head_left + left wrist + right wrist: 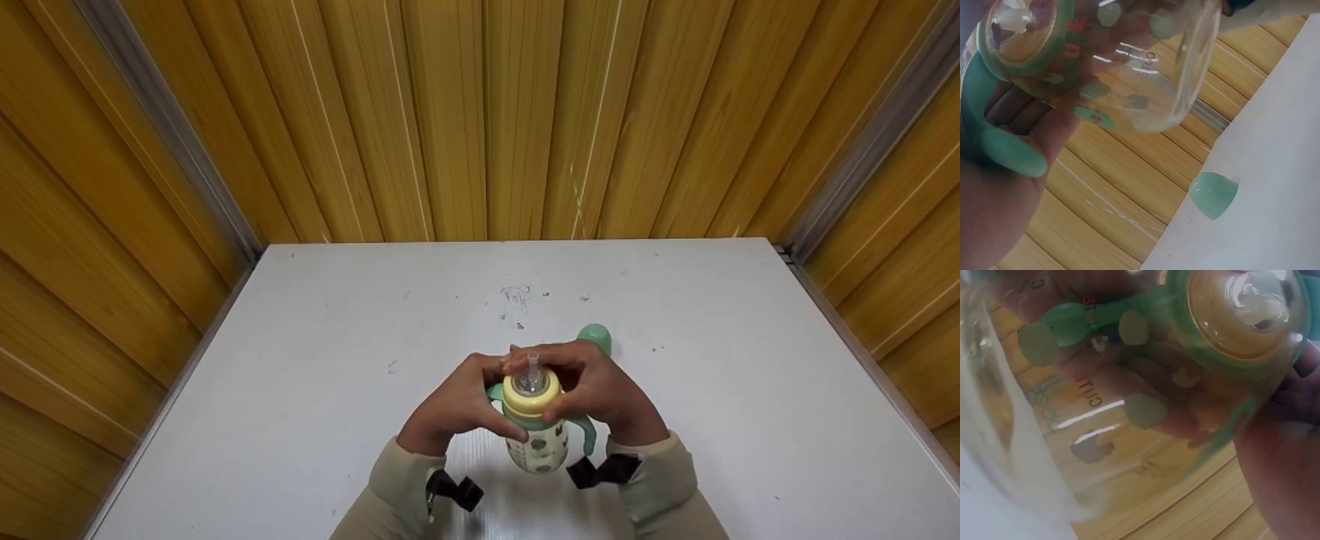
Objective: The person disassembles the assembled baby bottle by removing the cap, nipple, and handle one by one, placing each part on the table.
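Note:
Both hands hold a clear baby bottle [537,452] upright near the front middle of the table. It has a yellow collar [527,403], a clear teat [533,366] and green side handles [587,436]. My left hand [459,405] grips it from the left, thumb across the front just below the collar. From the right, my right hand [602,390] pinches the collar, its thumb in front and its fingers behind the teat. Printed shapes and letters show through the see-through body [1123,422] in the right wrist view.
A green domed cap [595,337] lies on the white table [360,315] just beyond the right hand. Wood-look panel walls [487,120] close in the back and both sides. Black straps [604,471] sit at the sleeve cuffs.

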Demonstrator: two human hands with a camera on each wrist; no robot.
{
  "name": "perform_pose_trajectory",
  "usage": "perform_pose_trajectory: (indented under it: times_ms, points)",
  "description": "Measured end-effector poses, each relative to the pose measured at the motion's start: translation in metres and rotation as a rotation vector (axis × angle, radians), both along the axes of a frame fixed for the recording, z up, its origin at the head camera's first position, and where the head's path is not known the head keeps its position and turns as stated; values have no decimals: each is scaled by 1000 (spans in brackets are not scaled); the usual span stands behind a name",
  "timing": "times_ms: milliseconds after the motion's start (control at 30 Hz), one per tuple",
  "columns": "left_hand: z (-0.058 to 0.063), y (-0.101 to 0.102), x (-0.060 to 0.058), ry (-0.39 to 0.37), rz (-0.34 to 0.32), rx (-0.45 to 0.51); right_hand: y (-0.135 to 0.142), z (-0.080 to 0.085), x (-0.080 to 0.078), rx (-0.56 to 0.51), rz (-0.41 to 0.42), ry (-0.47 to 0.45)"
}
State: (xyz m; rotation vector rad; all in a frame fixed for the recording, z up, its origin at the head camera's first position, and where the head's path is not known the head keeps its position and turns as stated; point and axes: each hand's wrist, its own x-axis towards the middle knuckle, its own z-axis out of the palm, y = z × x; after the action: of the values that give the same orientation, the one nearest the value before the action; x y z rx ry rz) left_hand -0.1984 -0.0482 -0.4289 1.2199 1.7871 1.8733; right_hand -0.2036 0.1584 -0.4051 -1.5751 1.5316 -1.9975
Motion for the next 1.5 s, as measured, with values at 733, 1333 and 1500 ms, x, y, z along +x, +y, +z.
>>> perform_pose_trajectory:
  times_ms: [733, 1333, 1500]
  points:
    - [16, -6, 6, 41, 311, -188, 12, 6, 3, 210, -335, 20]
    - [14, -1, 8, 85, 573, -220, -9, 1, 10, 325, -732, 74]
    - [14, 2, 9, 95, 638, -259, -18, -1, 13, 379, -889, 122]
